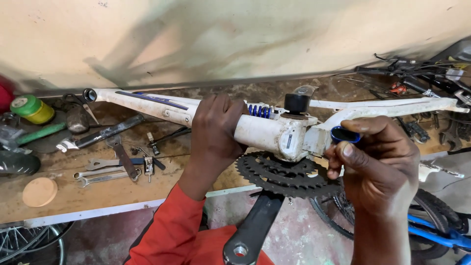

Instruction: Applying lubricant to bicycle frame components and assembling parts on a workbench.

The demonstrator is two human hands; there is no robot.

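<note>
White bicycle frame [265,130] laid across the wooden workbench [98,194], its main tube gripped by the left hand [213,130], small blue ring [345,134] pinched in the right hand [378,164] just right of the frame's bottom bracket, black chainrings [284,176] hung below the frame, wrenches [105,174] scattered left of it

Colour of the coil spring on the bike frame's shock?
Blue. The coil spring on the white bike frame shows best in the head view, right of the left hand.

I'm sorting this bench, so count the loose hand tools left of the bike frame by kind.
Open-ended spanners: 3
Hammers: 1
Dark flat bars: 1
Total: 5
Small bits near the spanners are too unclear to sort. The left hand grips the white frame.
</note>
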